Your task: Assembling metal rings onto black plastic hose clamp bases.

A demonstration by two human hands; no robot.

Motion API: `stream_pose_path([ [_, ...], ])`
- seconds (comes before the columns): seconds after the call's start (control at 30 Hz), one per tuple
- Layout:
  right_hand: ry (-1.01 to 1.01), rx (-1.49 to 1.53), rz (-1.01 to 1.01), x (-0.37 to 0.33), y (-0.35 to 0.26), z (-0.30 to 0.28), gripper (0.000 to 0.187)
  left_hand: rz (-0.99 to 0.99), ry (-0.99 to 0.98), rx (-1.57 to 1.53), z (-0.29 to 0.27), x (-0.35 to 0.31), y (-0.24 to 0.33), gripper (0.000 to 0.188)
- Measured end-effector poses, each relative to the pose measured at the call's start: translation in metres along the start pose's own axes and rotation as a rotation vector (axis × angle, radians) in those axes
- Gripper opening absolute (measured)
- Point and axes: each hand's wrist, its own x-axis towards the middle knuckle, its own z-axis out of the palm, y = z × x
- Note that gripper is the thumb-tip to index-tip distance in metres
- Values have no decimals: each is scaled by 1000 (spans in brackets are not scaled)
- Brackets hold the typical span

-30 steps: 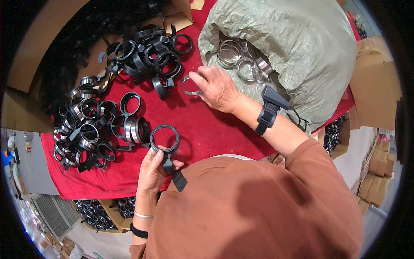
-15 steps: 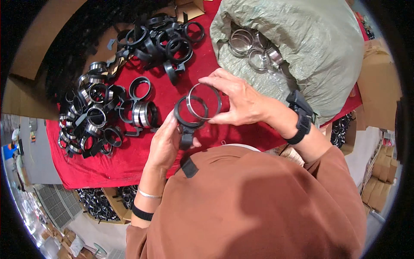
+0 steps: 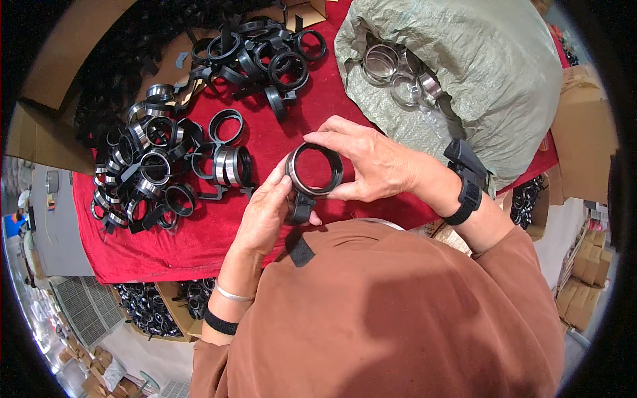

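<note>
Left hand [image 3: 264, 208]: grip clamped on black ring [image 3: 303, 200]
Right hand [image 3: 378, 164]: grip pinching metal ring [image 3: 292, 175] at black ring

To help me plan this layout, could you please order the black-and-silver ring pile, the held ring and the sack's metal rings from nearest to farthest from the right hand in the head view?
1. Held ring, touching the right hand, on its left.
2. Metal rings, in the sack's opening, above.
3. Black-and-silver ring pile, farther left.
</note>
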Motion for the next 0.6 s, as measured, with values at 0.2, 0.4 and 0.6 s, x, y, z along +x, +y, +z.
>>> stream_pose_path([
  [0.2, 61, 14, 10, -4, 0, 8, 66, -1, 120, 215, 8, -4, 1, 49],
  [0.4, 281, 508, 760, 3, 15, 48, 56, 64, 180, 135, 15, -4, -6, 52],
  [0.6, 396, 410, 619, 36, 3, 63, 60, 80, 273, 191, -4, -11, 4, 50],
])
